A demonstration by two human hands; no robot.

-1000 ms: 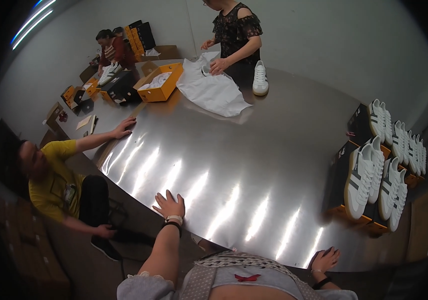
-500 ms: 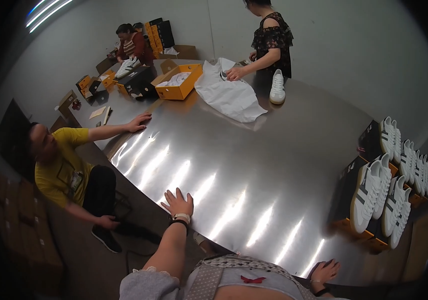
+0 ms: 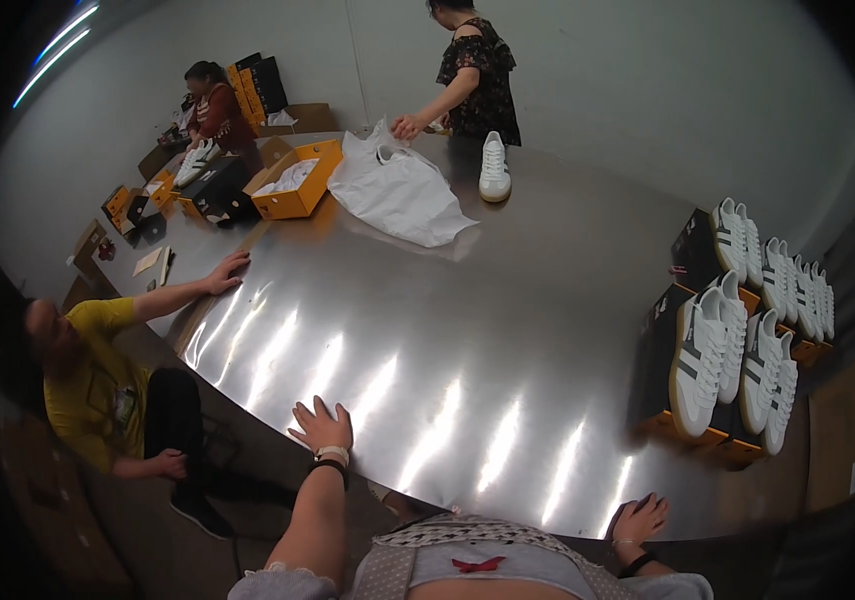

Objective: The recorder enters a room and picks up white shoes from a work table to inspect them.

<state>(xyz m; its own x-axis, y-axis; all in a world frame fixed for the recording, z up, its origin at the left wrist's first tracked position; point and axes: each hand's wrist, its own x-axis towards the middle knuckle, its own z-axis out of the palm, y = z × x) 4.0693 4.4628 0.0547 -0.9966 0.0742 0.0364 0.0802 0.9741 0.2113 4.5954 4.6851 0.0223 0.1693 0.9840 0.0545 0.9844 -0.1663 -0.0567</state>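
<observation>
Left hand (image 3: 323, 428) lying flat, fingers spread, on the steel table (image 3: 468, 330) near its front edge, seemingly bracing. Right hand (image 3: 638, 520) gripping the same edge, fingers loosely apart. White sneakers (image 3: 733, 360) sitting on dark boxes along the right edge.

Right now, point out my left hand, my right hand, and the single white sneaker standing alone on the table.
left hand (image 3: 323, 428), head view, on the back of the hand.
right hand (image 3: 636, 520), head view, on the back of the hand.
single white sneaker (image 3: 494, 166), head view, on its laced upper.
</observation>
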